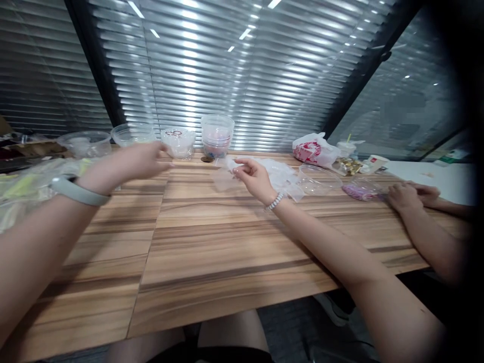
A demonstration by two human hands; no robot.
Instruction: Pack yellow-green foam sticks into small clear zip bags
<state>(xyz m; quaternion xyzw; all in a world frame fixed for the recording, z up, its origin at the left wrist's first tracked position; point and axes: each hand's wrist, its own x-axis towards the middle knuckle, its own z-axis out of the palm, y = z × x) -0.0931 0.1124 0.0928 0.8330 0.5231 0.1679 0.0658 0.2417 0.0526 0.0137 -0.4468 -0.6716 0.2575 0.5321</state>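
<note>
And here we go, both hands up over the wooden surface (189, 242)! The right hand (255, 179), a white beaded bracelet (275, 201) at its wrist, is pinched shut, thumb and forefinger gripping a thin, clear plastic sheet (227, 174). More crumpled, clear plastic film (278, 174) spreads just beyond that hand. Over to the left hand (141, 160), a pale grey band (77, 191) on its wrist: it's half-open, reaching out with nothing visible in its grip, fingertips just short of a clear plastic cup (178, 145) with a thin, dark-red loop (174, 133) inside.

Between the hands and further out, a stack of clear cups (217, 136) shows pink and blue contents. Left of the left hand's fingertips sit two round, clear plastic bowls (85, 143), and beside the right hand is a third (317, 180), with nothing visible inside. So where do things stand? One sheet is in hand, the film pile is loose, and the cups are filled or stacked.

Well right of the right hand, a co-worker's hands (412, 195) rest on the surface by a pink-filled clear bag (359, 190), near gold-wrapped sweets (348, 165) and a white-and-red plastic bag (312, 149).
</note>
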